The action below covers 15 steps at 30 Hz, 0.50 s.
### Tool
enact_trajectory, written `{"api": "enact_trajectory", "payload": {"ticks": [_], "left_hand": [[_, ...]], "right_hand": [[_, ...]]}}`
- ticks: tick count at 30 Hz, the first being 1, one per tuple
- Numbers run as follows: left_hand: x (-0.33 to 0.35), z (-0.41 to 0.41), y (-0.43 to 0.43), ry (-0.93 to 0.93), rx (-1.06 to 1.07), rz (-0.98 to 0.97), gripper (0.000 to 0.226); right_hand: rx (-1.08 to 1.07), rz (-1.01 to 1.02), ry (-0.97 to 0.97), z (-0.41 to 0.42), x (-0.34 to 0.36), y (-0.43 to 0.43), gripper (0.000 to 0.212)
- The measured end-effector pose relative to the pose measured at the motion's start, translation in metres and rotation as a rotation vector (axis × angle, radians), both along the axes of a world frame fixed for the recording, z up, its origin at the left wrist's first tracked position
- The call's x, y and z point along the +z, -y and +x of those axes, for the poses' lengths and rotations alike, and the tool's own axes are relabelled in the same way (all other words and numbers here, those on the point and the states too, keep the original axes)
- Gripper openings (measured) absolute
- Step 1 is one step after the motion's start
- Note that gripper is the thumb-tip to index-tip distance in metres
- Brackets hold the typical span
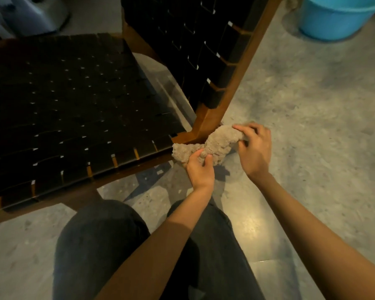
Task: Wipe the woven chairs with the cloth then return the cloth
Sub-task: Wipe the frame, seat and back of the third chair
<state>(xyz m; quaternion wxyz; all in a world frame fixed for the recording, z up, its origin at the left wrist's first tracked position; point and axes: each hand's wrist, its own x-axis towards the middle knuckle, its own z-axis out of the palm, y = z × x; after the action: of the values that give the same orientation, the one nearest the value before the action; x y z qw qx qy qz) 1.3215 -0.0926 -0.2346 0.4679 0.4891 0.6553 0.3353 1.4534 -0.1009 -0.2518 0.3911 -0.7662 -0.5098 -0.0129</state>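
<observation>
Both hands grip the shaggy beige cloth (212, 144) at the woven chair's (74, 100) four-o'clock corner: left hand (200, 169) bunching one end, right hand (254, 146) pinching the other. Probably regathering mid-wipe; next, press it onto the dark webbing.

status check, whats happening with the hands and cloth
Left hand and right hand both gripping the cloth, bunched between them. Cloth at the woven chair corner. Nothing in the way.

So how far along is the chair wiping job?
Nothing shows as finished. Both hands, left and right, grip the fuzzy beige cloth at the dark woven wooden-framed chair's corner. Any remaining wiping and returning the cloth are left.
</observation>
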Motion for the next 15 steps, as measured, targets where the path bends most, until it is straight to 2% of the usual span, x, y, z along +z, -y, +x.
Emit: {"api": "enact_trajectory", "payload": {"ticks": [3,6,10,15], "left_hand": [[-0.014,0.013,-0.007,0.133,0.092,-0.081,0.036],[-0.028,0.026,-0.01,0.192,0.182,-0.103,0.044],[-0.039,0.04,-0.009,0.281,0.264,-0.11,0.064],[-0.056,0.058,-0.022,0.439,0.498,0.057,0.082]], "right_hand": [[-0.031,-0.101,-0.009,0.005,0.002,-0.012,0.041],[-0.044,-0.192,0.072,0.005,0.004,-0.029,0.043],[0.163,-0.291,-0.245,0.01,0.007,-0.051,0.051],[0.403,-0.457,-0.321,0.023,0.005,-0.06,0.058]]}}
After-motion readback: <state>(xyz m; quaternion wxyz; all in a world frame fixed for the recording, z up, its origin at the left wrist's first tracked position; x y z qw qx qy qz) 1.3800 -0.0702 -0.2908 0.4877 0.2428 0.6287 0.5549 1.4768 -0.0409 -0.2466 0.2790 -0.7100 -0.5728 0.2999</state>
